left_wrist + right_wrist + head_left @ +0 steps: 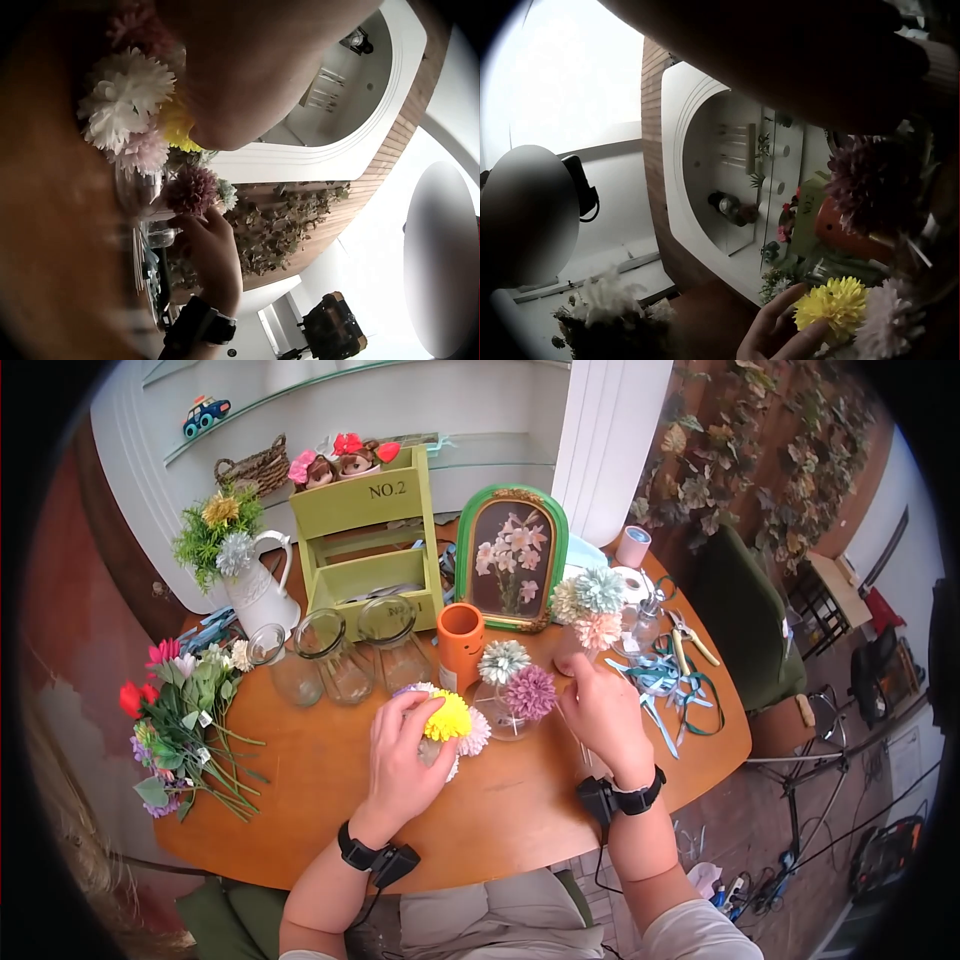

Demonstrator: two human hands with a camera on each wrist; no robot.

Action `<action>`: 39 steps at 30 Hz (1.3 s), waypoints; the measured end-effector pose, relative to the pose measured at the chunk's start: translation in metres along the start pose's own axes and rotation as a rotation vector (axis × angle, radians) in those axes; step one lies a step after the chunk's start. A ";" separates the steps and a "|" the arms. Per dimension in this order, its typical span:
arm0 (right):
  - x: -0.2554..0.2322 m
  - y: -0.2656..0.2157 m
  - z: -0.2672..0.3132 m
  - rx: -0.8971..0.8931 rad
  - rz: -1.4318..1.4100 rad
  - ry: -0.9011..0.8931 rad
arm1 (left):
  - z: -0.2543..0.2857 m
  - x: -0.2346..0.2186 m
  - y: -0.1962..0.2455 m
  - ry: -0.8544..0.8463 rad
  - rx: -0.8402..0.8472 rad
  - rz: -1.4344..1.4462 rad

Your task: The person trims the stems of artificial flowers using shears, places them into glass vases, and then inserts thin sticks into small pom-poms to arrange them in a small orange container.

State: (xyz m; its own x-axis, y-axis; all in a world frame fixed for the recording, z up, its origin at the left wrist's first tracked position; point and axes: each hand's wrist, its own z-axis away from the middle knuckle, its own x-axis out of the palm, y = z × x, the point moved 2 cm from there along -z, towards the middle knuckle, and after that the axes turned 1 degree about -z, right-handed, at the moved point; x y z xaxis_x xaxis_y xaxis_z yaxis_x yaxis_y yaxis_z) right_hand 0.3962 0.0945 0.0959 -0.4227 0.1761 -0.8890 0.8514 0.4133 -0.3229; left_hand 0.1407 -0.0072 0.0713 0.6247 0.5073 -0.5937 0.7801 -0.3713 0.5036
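My left hand (pixel 405 750) pinches a yellow artificial flower (pixel 449 716) between fingers and thumb. The bloom sits among pale pink and white flowers (pixel 127 97) in a low glass partly hidden behind the hand. My right hand (pixel 605 715) has bent fingers right below a peach flower (pixel 598 631), grouped with a blue-green flower (pixel 599 590) and a cream one. I cannot tell whether its fingers hold a stem. Between the hands, a round glass vase (pixel 510 722) carries a purple flower (pixel 532 692) and a grey-green flower (pixel 504 661).
Loose artificial flowers (pixel 190 730) lie at the left. Several glass vases (pixel 345 670) stand behind my left hand, next to an orange cup (pixel 460 645). A green rack (pixel 365 525), a framed picture (pixel 512 560) and a white pitcher (pixel 265 595) stand behind. Ribbons (pixel 655 680) and pliers (pixel 690 640) lie right.
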 end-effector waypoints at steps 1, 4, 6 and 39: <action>-0.005 -0.006 0.000 -0.031 -0.092 0.033 | -0.001 0.000 0.001 -0.003 0.014 -0.001; -0.020 -0.022 0.002 -0.126 -0.333 0.026 | 0.001 -0.002 0.004 -0.014 0.050 -0.009; -0.022 -0.027 0.004 -0.192 -0.446 -0.116 | 0.001 -0.003 0.007 -0.023 0.073 -0.016; 0.018 -0.072 0.020 -0.678 -0.717 0.173 | 0.006 -0.005 -0.001 0.030 -0.051 0.335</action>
State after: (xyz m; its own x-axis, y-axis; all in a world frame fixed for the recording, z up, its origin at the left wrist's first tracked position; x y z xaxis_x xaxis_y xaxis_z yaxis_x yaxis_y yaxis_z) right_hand 0.3334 0.0500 0.0970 -0.8521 -0.2089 -0.4798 0.0435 0.8854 -0.4628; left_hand 0.1373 -0.0140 0.0700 0.8441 0.3865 -0.3716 0.5284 -0.4818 0.6990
